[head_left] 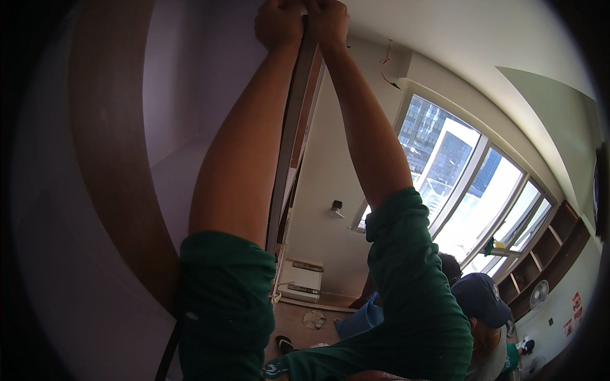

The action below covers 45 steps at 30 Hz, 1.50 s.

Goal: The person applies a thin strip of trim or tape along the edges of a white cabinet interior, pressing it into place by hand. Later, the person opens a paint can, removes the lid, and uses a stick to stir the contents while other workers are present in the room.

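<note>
Both my arms reach straight up, green sleeves pushed to the elbows. My left hand (pixel 279 26) is closed at the top of the picture, beside the upper end of a long dark upright edge strip (pixel 287 136). Close to it, on the strip's right side, my right hand (pixel 328 26) is closed too. The fingertips of both hands are turned away or cut off by the upper border, so what they grip is hidden. The strip runs down between my forearms.
A brown curved-looking board (pixel 111 127) frames a pale recess at left. At right are windows (pixel 438 146), wooden shelving (pixel 540 247) and a fan (pixel 539 293). A person in a dark cap (pixel 481 298) is close below my right arm. Loose wires (pixel 389 70) hang from the ceiling.
</note>
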Tool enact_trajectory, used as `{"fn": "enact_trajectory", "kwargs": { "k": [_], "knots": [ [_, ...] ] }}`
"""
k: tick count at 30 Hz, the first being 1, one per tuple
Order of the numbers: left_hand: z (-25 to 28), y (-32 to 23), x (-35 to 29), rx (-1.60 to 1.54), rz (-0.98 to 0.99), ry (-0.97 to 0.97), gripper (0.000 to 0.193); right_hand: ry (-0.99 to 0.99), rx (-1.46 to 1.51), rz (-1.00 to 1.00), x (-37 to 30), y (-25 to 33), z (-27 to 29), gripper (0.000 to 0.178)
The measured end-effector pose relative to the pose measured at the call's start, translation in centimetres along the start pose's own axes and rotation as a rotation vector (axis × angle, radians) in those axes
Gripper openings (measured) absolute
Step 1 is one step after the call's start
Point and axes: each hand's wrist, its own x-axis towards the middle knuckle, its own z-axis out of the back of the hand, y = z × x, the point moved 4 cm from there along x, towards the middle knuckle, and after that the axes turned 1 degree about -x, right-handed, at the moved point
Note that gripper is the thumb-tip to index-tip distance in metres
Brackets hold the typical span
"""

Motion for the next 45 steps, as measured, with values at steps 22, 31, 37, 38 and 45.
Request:
{"fn": "enact_trajectory", "kwargs": {
  "k": [22,31,37,38,45],
  "knots": [
    [-0.2,0.2,0.0,0.018,-0.038,0.005,0.042,-0.001,-0.043,-0.006,-0.9,0.8,0.6,0.042],
    [0.1,-0.2,-0.3,0.023,-0.021,0.026,0.041,-0.062,-0.072,0.025,-0.7,0.5,0.4,0.042],
    [0.2,-0.5,-0.3,0.063,0.020,0.042,0.039,-0.061,-0.107,-0.015,-0.8,0.9,0.5,0.042],
    [0.1,-0.4,-0.2,0.056,0.006,0.030,0.039,-0.065,-0.115,-0.013,-0.7,0.8,0.4,0.042],
    [-0.1,0.0,0.2,0.004,0.019,0.032,0.037,-0.013,-0.124,0.028,0.1,0.2,0.6,0.041]
  ]
}}
